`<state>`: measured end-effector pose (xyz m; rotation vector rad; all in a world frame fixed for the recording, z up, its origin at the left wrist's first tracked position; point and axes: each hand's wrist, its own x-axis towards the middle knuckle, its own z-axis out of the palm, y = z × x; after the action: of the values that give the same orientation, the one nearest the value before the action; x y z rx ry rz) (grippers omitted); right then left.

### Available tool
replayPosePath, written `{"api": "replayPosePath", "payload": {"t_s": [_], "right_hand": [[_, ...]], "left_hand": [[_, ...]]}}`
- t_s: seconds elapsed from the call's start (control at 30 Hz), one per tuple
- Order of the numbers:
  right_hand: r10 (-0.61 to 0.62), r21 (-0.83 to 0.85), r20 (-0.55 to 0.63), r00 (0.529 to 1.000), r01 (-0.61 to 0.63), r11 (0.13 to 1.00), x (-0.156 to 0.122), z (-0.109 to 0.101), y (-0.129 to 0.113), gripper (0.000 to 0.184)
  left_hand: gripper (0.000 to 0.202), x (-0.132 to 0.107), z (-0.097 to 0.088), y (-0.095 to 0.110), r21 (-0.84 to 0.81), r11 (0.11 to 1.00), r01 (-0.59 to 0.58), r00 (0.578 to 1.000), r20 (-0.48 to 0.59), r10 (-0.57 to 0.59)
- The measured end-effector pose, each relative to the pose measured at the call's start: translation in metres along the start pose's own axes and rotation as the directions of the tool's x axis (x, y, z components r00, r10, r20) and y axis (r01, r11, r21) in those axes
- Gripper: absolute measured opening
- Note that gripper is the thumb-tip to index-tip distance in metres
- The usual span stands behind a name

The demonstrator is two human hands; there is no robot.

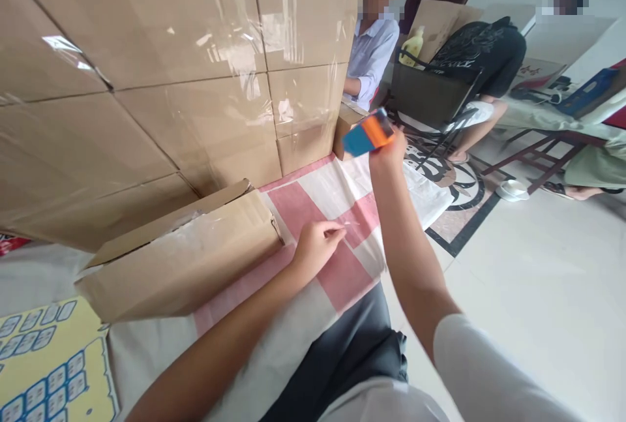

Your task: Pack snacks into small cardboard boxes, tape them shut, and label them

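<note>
My left hand [320, 246] is closed in a pinch over the red-and-white checked cloth [345, 278]. At its fingertips shows a thin clear strip [351, 223], too small to tell its kind. My right hand [392, 148] is raised further out, above the cloth's far end, with its fingers wrapped round a small blue-and-orange box [362, 136]. The small box is blurred, and its markings cannot be read. To the left of my left hand lies a long cardboard box [186, 259], its top seam slightly parted.
Taped cardboard cartons [195, 128] are stacked like a wall at the left and back. A yellow printed sheet [92, 370] lies at lower left. One person [374, 50] sits beyond the stack; another [482, 57] bends forward near a folding chair [430, 92]. A white bowl [512, 190] stands on the floor.
</note>
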<state>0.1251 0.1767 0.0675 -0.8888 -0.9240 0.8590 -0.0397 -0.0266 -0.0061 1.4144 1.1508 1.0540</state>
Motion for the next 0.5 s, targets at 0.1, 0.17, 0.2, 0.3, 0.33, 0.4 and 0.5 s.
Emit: {"api": "replayPosePath", "payload": {"t_s": [0.1, 0.17, 0.2, 0.3, 0.33, 0.4, 0.5], "right_hand": [[-0.234, -0.236, 0.015, 0.972, 0.231, 0.944, -0.006, 0.006, 0.004, 0.04], [-0.248, -0.428, 0.166, 0.955, 0.296, 0.854, -0.036, 0.005, 0.022, 0.043], [-0.225, -0.467, 0.206, 0.952, 0.297, 0.833, -0.054, 0.004, 0.034, 0.045], [-0.184, -0.506, 0.265, 0.946, 0.299, 0.809, -0.101, 0.005, 0.068, 0.044], [-0.179, -0.508, 0.287, 0.941, 0.309, 0.804, -0.112, 0.007, 0.075, 0.043], [-0.176, -0.502, 0.34, 0.924, 0.337, 0.797, -0.124, 0.014, 0.083, 0.04], [-0.178, -0.482, 0.393, 0.902, 0.367, 0.796, -0.129, 0.02, 0.083, 0.036]], "left_hand": [[0.022, 0.001, -0.007, 0.019, -0.05, 0.998, -0.038, 0.999, 0.007, 0.039], [0.028, 0.004, -0.014, 0.03, -0.076, 0.997, -0.028, 1.0, -0.002, 0.028], [0.031, 0.005, -0.016, 0.033, -0.079, 0.997, -0.014, 1.0, -0.007, 0.014], [0.039, 0.008, -0.016, 0.03, -0.044, 0.998, 0.035, 0.999, 0.018, -0.035], [0.039, 0.009, -0.014, 0.024, -0.016, 0.998, 0.055, 0.998, 0.035, -0.055], [0.041, 0.014, -0.009, 0.01, 0.068, 0.992, 0.105, 0.992, 0.067, -0.11], [0.042, 0.022, -0.007, -0.009, 0.245, 0.954, 0.171, 0.976, 0.092, -0.198]]}}
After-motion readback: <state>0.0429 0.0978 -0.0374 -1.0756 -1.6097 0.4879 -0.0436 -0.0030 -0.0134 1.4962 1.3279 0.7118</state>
